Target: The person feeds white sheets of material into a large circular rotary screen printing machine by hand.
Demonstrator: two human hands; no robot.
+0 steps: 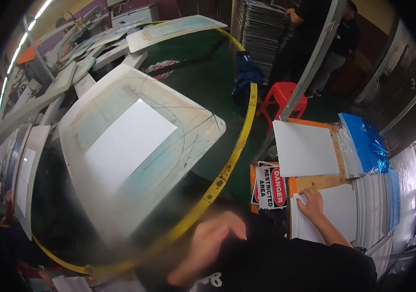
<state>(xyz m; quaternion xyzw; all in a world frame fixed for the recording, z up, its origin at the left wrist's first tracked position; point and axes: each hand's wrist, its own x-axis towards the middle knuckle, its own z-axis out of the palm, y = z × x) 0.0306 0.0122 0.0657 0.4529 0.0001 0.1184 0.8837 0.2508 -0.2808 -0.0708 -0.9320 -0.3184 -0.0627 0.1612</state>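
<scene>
A white sheet [130, 141] lies on the large pale platen [198, 121] in front of me. My left hand [213, 243] is near my body, just below the yellow rail [208, 197], with its fingers bent; whether it holds anything is hidden. On the right, my right hand [311, 203] rests at the left edge of a stack of white sheets [337, 209], fingers curled on the top sheet. Beside that stack lie printed danger signs [271, 187]. Another white stack [305, 148] sits farther back on the wooden surface [322, 182].
More platens [176, 31] stand at the back and left. A red stool [286, 97] is beyond the rail, near a metal post [312, 61]. Two people [337, 53] are at the back right. Blue plastic packaging [363, 141] lies at the right.
</scene>
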